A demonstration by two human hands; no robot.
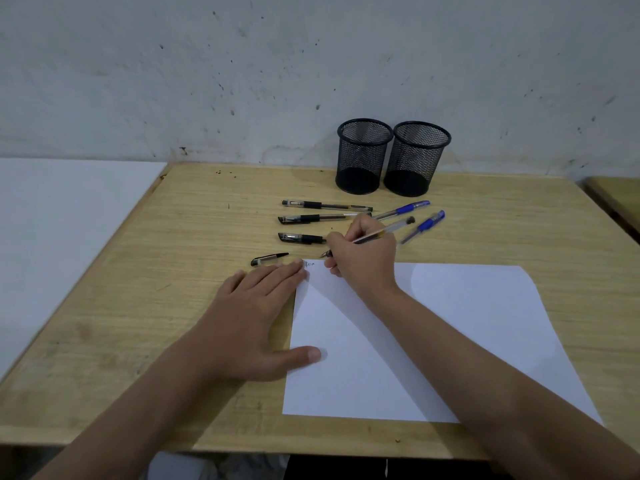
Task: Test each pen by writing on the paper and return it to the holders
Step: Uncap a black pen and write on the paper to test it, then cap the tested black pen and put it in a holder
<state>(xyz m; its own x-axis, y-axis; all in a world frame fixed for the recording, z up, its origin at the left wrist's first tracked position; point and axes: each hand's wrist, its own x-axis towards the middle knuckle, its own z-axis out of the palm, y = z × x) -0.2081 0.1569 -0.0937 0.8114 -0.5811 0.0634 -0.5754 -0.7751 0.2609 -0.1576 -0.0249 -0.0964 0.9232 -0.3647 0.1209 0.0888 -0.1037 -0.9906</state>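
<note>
My right hand (363, 252) grips an uncapped clear pen (391, 231), its tip just above the top left corner of the white paper (450, 334), where a short scribble shows. Flat on the paper's left edge lies my left hand (259, 306), fingers spread. The pen's black cap (268, 259) lies on the desk just beyond my left fingertips. Three capped black pens (325, 205) lie in a row behind, the nearest partly hidden by my right hand. Two blue pens (424, 226) lie to the right. Two black mesh holders (363, 155) (415, 157) stand empty by the wall.
The wooden desk (138, 306) ends against a stained wall at the back. A white surface (69, 220) adjoins it on the left, and the corner of another desk (620, 199) shows at the far right.
</note>
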